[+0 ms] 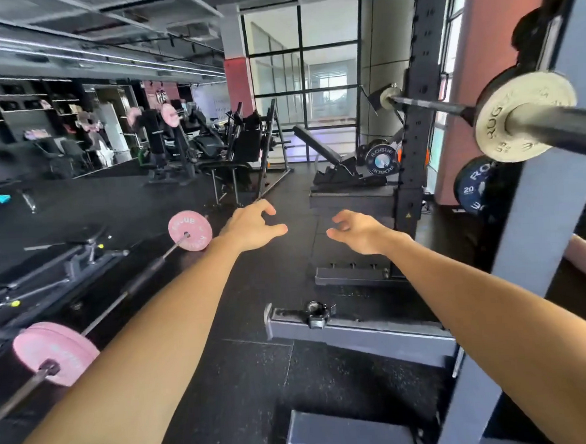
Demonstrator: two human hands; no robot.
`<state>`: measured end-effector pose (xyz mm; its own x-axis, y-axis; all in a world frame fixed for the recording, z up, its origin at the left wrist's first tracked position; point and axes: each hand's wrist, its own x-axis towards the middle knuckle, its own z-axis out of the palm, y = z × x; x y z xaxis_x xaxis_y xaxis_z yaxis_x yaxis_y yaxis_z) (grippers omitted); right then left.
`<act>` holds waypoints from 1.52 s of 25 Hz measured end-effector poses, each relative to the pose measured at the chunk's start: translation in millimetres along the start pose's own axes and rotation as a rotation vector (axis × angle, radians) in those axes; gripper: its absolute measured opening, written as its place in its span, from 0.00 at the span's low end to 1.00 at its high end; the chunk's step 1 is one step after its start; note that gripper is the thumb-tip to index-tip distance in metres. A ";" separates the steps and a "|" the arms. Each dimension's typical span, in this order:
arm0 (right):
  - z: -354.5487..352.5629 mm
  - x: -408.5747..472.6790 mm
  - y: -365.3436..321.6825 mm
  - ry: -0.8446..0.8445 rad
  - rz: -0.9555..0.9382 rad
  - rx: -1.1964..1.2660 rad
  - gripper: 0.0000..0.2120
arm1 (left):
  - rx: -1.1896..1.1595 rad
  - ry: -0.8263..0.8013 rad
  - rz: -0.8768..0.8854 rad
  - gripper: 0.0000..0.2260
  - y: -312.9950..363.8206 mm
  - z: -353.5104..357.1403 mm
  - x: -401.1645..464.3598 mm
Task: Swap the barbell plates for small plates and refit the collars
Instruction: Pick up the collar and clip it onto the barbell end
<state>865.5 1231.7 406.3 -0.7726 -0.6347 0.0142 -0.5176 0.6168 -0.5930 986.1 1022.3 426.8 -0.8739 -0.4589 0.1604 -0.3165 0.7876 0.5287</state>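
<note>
A barbell (428, 103) rests across the black rack at upper right. A small cream plate (497, 133) sits on its near sleeve (558, 124), and another small cream plate (387, 98) is on the far end. A black collar (317, 314) lies on the rack's grey floor beam (365, 331), below and between my arms. My left hand (253, 229) and my right hand (358, 232) are stretched out in front of me over the floor, fingers apart, holding nothing. Both hands are well left of and below the near plate.
A second barbell with pink plates (55, 353) (190, 230) lies on the floor at left. A blue 20 plate (473, 183) and a blue-black plate (381, 161) are stored by the rack. The grey upright (523, 243) stands at right, a bench (329, 155) behind.
</note>
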 end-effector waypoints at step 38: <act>138.6 45.7 96.7 -0.027 0.043 0.196 0.13 | -0.215 -0.311 0.057 0.06 -94.1 163.4 3.8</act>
<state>831.1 1197.8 238.0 -0.7813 -0.6233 -0.0345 -0.4007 0.5432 -0.7378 952.3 1013.7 241.4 -0.9685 -0.2440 -0.0488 -0.2085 0.6889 0.6942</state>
